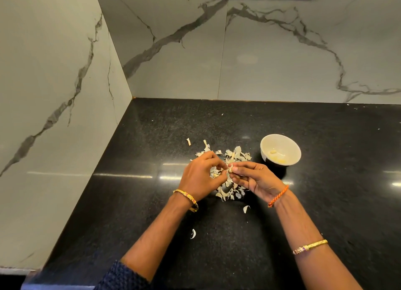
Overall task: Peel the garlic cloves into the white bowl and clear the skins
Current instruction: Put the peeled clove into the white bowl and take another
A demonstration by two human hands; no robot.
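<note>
L hand (200, 177) & R hand (252, 178): each grip pinching one garlic clove (230, 170) above skins (233, 157); white bowl (280, 149) to right on counter (325, 192).

One head-worn view looks forward and down, close over the black counter (325, 203).

Bowl (280, 150) R of skins (230, 159)

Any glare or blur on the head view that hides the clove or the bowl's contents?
Head view: streaks of ceiling-light glare cross the black counter beside both hands, not over the garlic clove pinched between the left hand and right hand. The clove is small and soft. The white bowl shows pale pieces inside. Wide-angle bending curves the wall edges.
</note>
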